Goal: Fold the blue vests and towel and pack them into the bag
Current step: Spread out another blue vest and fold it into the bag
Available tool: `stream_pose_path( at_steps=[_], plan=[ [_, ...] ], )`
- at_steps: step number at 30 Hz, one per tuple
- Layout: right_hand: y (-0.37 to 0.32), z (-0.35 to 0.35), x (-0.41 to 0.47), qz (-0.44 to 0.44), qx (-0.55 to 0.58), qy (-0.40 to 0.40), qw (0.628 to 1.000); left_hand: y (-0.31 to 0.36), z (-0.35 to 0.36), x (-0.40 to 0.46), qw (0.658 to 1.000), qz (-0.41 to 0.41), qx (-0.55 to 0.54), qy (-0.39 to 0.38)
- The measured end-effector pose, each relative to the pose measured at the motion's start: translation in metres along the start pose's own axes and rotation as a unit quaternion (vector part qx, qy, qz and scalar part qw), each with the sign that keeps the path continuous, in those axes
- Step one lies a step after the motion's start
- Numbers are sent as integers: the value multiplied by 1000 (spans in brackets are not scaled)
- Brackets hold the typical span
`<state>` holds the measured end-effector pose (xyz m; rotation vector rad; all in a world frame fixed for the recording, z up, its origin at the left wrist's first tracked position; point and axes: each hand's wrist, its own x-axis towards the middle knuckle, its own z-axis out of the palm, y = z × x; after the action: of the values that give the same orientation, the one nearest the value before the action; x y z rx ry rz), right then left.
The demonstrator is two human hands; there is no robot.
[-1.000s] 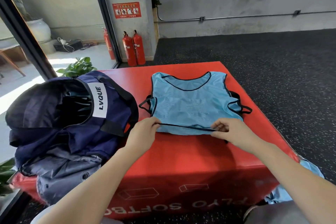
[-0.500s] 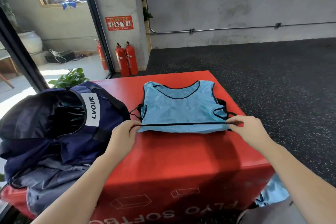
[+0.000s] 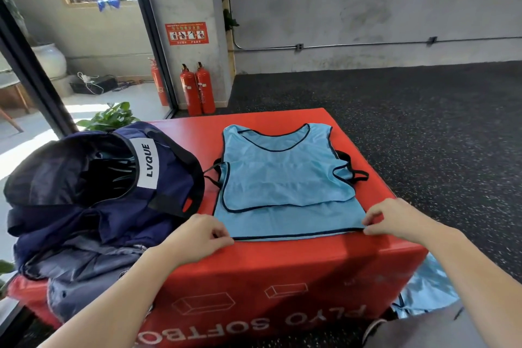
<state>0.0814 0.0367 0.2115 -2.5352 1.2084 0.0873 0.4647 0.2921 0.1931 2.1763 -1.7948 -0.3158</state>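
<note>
A light blue vest [image 3: 285,181] with black trim lies flat on the red plyo box [image 3: 282,268], neck hole away from me. My left hand [image 3: 197,234] pinches its near left hem corner, and my right hand [image 3: 392,216] pinches the near right hem corner. The hem is stretched straight between them near the box's front edge. A dark navy bag [image 3: 93,186] marked LVQUE sits open on the box's left side, beside the vest. More light blue fabric [image 3: 423,291] hangs low at the right, beside the box.
Red fire extinguishers [image 3: 197,90] stand against the concrete pillar behind the box. A green plant [image 3: 110,118] sits behind the bag by the glass door. Black speckled rubber floor [image 3: 423,121] spreads to the right and behind.
Both hands drew the vest's hem toward me and apart, so the vest is now spread out longer with a lower layer showing. The camera tilted slightly.
</note>
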Motion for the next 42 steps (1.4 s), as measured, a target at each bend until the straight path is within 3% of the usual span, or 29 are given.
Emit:
stream_pose_path(
  at_steps=[6, 11, 19, 25, 30, 35, 42],
  plan=[
    [-35, 3, 17, -42, 72, 89, 993, 10, 0, 17, 996, -18, -51, 67],
    [-84, 18, 45, -111, 92, 65, 987, 20, 12, 52, 995, -2, -55, 88],
    [-147, 45, 94, -223, 69, 47, 971, 16, 24, 91, 998, -9, -15, 56],
    [-153, 44, 118, -210, 31, -14, 977, -5, 26, 99, 998, -15, -25, 59],
    [-146, 45, 133, -188, 35, -4, 982, -7, 26, 100, 997, -3, -41, 63],
    [-145, 42, 135, -144, 109, 0, 983, 5, 27, 100, 997, 33, -64, 41],
    [-139, 36, 126, -118, 182, 0, 976, 14, 31, 102, 995, 20, -79, 49]
  ],
)
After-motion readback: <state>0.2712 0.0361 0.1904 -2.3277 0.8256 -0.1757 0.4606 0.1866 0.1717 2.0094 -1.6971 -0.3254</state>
